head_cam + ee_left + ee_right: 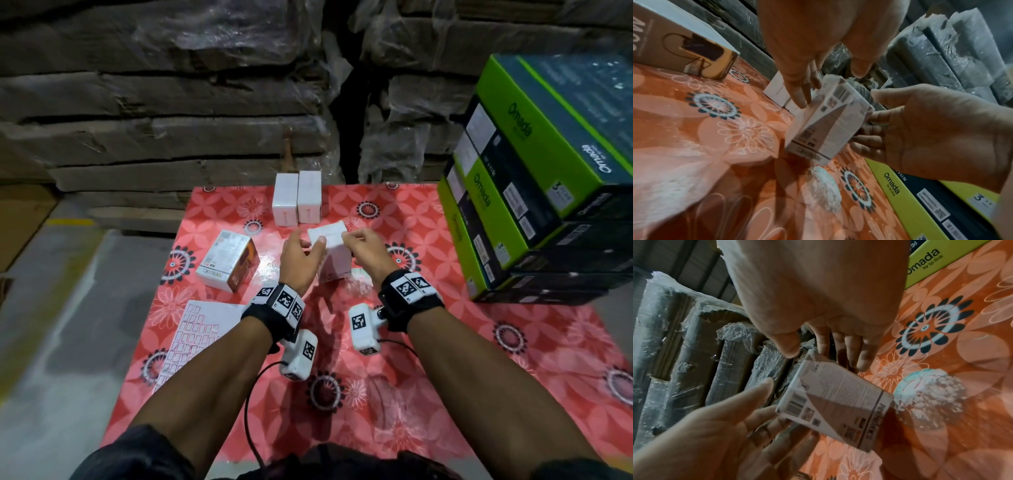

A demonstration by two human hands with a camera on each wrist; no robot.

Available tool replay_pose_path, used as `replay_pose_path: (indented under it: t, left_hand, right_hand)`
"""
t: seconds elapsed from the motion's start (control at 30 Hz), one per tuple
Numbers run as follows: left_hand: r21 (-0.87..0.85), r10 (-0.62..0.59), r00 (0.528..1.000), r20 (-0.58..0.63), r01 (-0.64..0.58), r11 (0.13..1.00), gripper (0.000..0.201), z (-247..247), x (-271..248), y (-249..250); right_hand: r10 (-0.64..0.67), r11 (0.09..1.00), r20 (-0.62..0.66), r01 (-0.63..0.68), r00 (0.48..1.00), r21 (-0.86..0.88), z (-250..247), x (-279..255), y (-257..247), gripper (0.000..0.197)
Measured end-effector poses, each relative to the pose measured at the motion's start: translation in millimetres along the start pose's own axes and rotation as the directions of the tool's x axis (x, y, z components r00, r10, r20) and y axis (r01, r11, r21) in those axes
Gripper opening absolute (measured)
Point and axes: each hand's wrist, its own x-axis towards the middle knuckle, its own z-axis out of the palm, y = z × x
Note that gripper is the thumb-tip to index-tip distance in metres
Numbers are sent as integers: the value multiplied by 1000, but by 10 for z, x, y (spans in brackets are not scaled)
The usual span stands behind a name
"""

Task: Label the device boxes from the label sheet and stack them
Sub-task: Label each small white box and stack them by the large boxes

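Observation:
A white device box (331, 255) stands tilted at the middle of the red floral table (462, 342). My left hand (308, 246) holds its upper left part, thumb on the top face and fingers (798, 92) against the side. My right hand (350, 238) pinches the box's top right edge, with its fingers (875, 129) behind the box (828, 123). The right wrist view shows the box's barcode side (836, 402). The label sheet (202, 329) lies flat at the front left. Whether a label is on the box, I cannot tell.
Two white boxes (297, 200) stand side by side at the table's back edge. A box with a brown face (228, 262) lies on its side at the left. Stacked green and black Omada cartons (534, 192) fill the right. Wrapped cardboard bundles (205, 102) rise behind.

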Motion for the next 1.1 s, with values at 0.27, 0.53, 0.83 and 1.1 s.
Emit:
replay_pose_path:
  t: [0.27,0.53,0.83,1.1]
  left_hand:
    - [74,37,999,11,-38,997,35,18,-74,-68]
    - [156,26,995,98,-41,987,31,5,-260,-222]
    - [378,89,968,236,-176,909,24,-20,-477,-433]
    - [541,78,986,144,-145,828,27,-492,-597,-555]
  right_hand:
    - [-92,996,-39,92,995,-8,11,-90,167,23]
    - [-82,987,-19,79,996,-137,93,-222,334,38]
    - [-56,944,-24,45,998,-326,156,-423,554,39]
    - [-314,771,40,280,949,-573,433,-596,214,28]
